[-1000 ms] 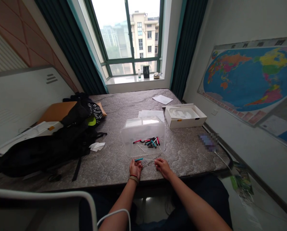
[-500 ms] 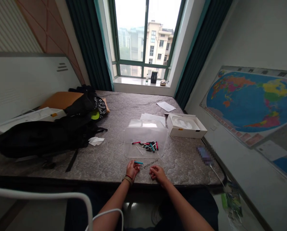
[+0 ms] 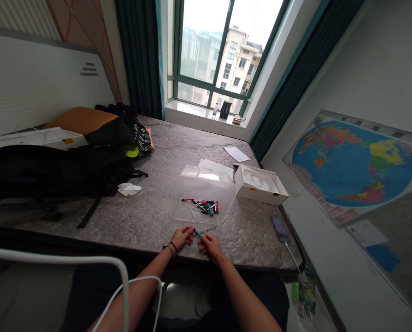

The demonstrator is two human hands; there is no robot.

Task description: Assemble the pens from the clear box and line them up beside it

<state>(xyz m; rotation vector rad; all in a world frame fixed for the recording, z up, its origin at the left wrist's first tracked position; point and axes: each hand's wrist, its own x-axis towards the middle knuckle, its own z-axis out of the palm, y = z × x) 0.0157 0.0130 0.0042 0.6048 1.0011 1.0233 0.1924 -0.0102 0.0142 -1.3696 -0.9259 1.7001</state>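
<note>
Teal plastic rod [image 3: 198, 233] — pinched between the closed fingertips of left hand [image 3: 182, 237] and right hand [image 3: 211, 246], just above quilted mattress [image 3: 140, 226]. Wrists low and steady — clear plastic tray [image 3: 206, 191] of coloured rods [image 3: 201, 206] just ahead.

Tan wristband [image 3: 170, 249], seemingly red cord [image 3: 173, 244]; dark trousers [image 3: 266, 295].

We see a big window [image 3: 209, 55] with a green frame, and a tall pale building [image 3: 238, 64] outside under a white sky. Dark green curtains [image 3: 138, 55] hang on both sides. A white windowsill [image 3: 199, 108] sits under the glass. On the right wall, we see a big world map [image 3: 351, 166]. On the left are a white headboard [image 3: 36, 87] and a pink wall panel [image 3: 83, 32]. A gray mattress [image 3: 150, 221] lies in the middle, and the light floor [image 3: 29, 290] shows below.
</note>
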